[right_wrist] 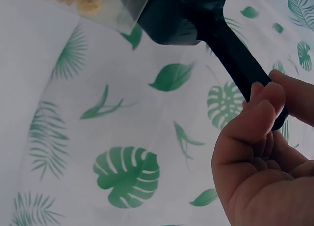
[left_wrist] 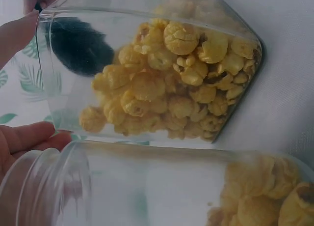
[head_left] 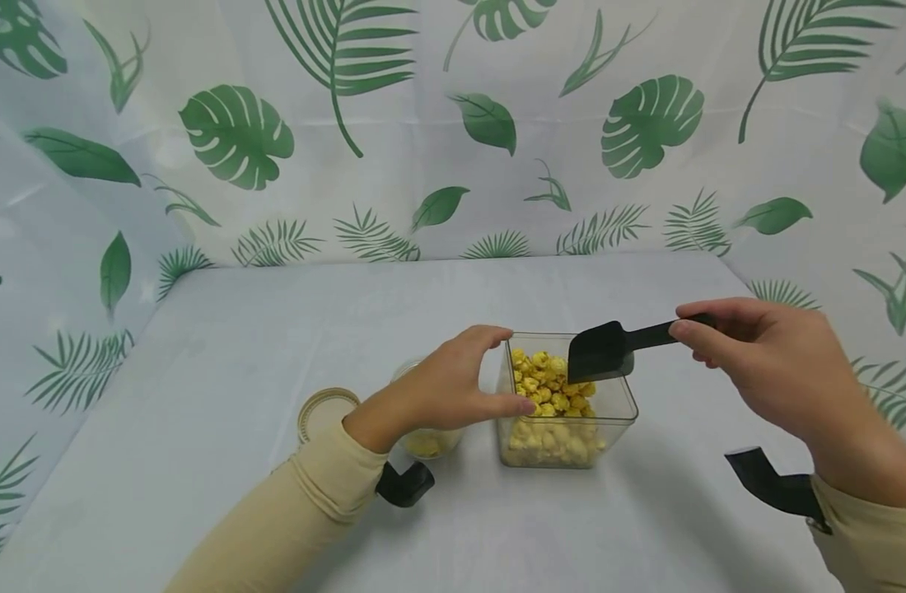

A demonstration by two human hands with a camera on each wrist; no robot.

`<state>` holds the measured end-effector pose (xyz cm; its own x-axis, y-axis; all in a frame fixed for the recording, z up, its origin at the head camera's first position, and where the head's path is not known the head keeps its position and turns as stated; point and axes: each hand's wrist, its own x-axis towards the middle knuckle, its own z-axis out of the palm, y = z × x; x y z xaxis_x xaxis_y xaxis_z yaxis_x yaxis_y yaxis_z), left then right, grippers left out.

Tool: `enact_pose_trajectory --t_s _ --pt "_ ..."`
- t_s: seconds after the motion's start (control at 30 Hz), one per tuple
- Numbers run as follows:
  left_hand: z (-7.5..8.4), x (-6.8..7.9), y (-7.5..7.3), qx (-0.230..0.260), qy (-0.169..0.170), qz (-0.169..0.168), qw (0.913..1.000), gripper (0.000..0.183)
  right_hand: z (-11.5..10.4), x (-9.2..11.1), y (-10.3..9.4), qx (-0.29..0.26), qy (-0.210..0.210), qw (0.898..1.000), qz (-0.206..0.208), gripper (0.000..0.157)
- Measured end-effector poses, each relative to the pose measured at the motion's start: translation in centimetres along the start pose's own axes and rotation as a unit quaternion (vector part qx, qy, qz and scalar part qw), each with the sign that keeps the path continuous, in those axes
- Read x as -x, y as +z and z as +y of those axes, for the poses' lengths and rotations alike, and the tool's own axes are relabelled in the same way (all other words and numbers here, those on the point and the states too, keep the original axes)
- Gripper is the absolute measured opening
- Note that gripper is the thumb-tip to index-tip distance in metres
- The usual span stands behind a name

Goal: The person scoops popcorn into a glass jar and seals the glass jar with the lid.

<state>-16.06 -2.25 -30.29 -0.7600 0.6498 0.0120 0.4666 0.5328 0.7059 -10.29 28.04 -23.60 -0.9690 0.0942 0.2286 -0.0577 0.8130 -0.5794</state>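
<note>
A clear square container (head_left: 564, 445) stands on the table, partly filled with yellow popcorn (head_left: 545, 385). My left hand (head_left: 441, 383) grips its left side near the rim, thumb on the near wall and fingers at the far corner. Between thumb and fingers of my right hand (head_left: 772, 354) is the handle of a black scoop (head_left: 604, 350). The scoop's head dips just inside the container's opening, above the popcorn; its dark shape shows through the wall in the left wrist view. A clear jar (left_wrist: 147, 186) with some popcorn at its bottom stands beside the container, partly hidden by my left hand in the head view.
A round lid (head_left: 327, 412) lies on the white table (head_left: 223, 371) left of the jar, partly behind my left forearm. Leaf-printed cloth (head_left: 423, 132) hangs behind and at both sides. Black camera mounts (head_left: 404, 484) stick out from both wrists.
</note>
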Motion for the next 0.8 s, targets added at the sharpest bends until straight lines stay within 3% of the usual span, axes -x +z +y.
enact_pose_trajectory --t_s 0.33,0.5,0.8 --pt "0.1 -0.1 0.0 -0.010 -0.007 -0.003 0.9999 0.089 -1.6 0.2 0.8 0.066 -0.048 0.997 -0.007 0.036" --pt "0.1 0.0 0.0 -0.014 -0.007 -0.002 0.9999 0.089 -1.7 -0.2 2.6 0.051 -0.078 0.995 -0.044 0.035" --pt "0.0 -0.1 0.2 -0.007 -0.007 -0.001 0.9999 0.090 -0.4 -1.2 5.2 0.010 -0.057 0.992 -0.113 0.037"
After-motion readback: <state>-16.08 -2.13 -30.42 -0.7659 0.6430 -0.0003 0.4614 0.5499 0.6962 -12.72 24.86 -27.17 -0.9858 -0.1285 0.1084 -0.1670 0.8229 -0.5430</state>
